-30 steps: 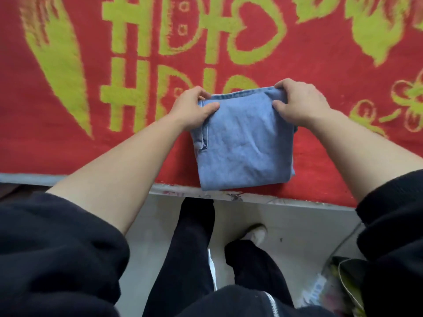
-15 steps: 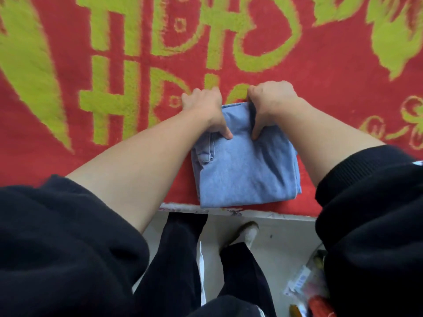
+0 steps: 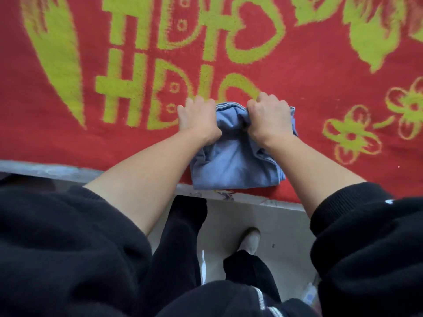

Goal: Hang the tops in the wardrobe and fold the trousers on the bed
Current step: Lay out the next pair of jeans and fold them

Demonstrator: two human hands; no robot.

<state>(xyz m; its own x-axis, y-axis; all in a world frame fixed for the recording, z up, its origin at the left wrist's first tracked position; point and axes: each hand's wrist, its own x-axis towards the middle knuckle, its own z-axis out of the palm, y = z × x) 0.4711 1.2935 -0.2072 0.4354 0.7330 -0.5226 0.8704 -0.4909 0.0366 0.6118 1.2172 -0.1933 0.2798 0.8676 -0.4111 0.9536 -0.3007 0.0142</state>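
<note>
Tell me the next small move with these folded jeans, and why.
Probably draw the far edge toward you, folding the blue jeans in half. The left hand and right hand both grip that far edge, with denim bunched between them. The near edge lies flat by the edge of the red blanket.

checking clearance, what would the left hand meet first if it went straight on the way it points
Only the red blanket: the left hand, at the far left corner of the folded trousers, points away across its yellow-green lettering. Nothing else shows there, though depth is unclear.
</note>
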